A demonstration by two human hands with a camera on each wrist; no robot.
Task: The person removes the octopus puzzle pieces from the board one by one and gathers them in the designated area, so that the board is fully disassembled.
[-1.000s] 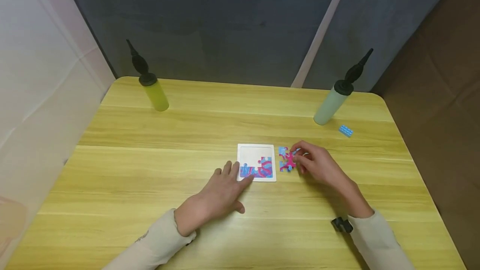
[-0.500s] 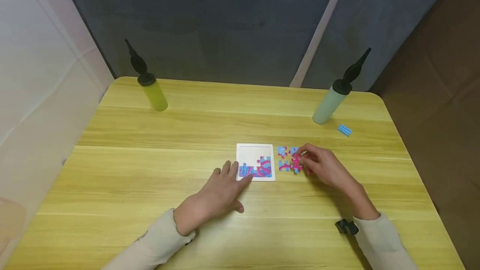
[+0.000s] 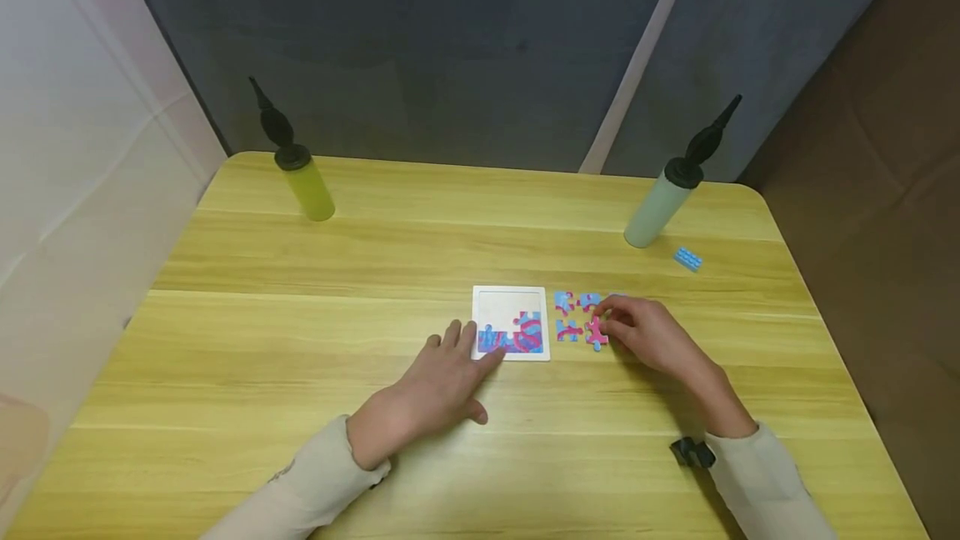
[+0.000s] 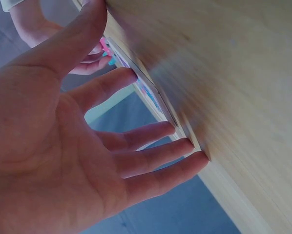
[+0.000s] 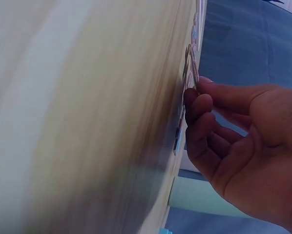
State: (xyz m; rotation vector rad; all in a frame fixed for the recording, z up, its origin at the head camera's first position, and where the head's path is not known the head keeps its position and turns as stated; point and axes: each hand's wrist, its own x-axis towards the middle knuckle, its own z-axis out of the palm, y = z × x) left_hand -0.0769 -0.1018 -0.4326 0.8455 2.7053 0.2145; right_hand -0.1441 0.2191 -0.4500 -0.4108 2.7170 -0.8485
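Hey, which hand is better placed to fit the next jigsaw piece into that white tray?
Probably your right hand: it pinches a mostly pink jigsaw piece, right of the white puzzle tray. Your left hand rests against the tray's edge, holding no piece.

Head view: bench (image 3: 337, 273) fairly bright, even, yellowish; soft glare on nr side of white tray (image 3: 501, 303), dark cloth (image 3: 412, 65) beyond tray dim. Soft shadow under R hand (image 3: 648, 336), rt of tray. Wrist views dimmer, bluish, low contrast; L-wrist: sheen beside tray, R hand past it blurry; R-wrist: broad pale glare, fuzzy shadow.
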